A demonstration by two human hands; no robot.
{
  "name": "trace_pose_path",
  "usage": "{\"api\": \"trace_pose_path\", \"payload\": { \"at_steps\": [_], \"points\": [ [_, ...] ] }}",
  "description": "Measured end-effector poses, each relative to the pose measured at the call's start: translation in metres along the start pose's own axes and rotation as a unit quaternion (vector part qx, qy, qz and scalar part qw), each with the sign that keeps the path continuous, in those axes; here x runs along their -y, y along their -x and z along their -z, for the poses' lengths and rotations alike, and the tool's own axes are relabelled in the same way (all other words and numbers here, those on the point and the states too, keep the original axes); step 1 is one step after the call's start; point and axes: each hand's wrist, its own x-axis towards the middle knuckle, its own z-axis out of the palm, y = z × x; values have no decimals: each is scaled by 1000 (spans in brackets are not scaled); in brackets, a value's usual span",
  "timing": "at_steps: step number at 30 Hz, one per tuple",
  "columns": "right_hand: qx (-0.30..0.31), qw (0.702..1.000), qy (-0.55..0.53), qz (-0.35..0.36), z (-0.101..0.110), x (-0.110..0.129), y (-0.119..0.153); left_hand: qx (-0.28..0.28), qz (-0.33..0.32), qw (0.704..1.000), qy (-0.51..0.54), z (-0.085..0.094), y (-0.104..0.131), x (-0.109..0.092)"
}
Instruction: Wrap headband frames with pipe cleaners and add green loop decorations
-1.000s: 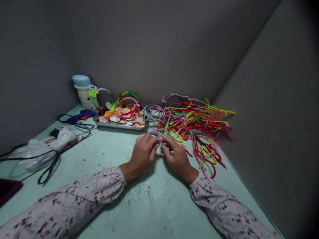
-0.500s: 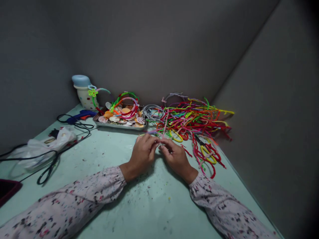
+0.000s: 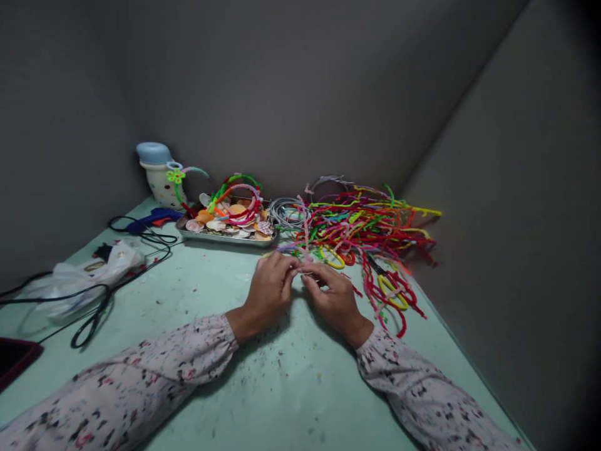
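Above the middle of the table (image 3: 291, 401), my left hand (image 3: 270, 288) and my right hand (image 3: 333, 297) meet at the fingertips. Both are closed in a pinch on a pale pink pipe cleaner (image 3: 306, 232), whose free end rises from between the fingers. The part at the fingertips is mostly hidden. Just beyond my hands a heap of coloured pipe cleaners (image 3: 361, 219) spreads to the right. A coil of grey wire (image 3: 287, 213) lies at the left of this heap.
A metal tray (image 3: 220, 239) holds shells and wrapped rings. Behind it on the left stands a cup with a blue lid (image 3: 162, 175). A blue glue gun (image 3: 153, 219), a black cable (image 3: 106, 294) and a plastic bag (image 3: 89, 275) lie left; yellow-handled scissors (image 3: 392, 293) lie right.
The free end of the pink pipe cleaner has swung to the left. Both hands stay in nearly the same place, still pinching it.
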Motion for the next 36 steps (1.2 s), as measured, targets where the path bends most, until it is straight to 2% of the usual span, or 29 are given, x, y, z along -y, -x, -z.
{"api": "trace_pose_path", "payload": {
  "at_steps": [10,21,26,29,36],
  "points": [
    [-28,999,-23,25,1,1,0,3,25,1000,3,-1,-1,1],
    [31,999,-24,31,2,2,1,0,31,999,-9,-2,-1,2],
    [54,998,-7,-26,-3,-5,1,1,26,1000,0,-2,-1,2],
    [47,996,-37,-64,-6,-9,1,4,24,1000,6,-2,-1,2],
    [8,993,-87,-75,-5,-8,0,9,21,1000,4,-3,0,3]
  ]
}}
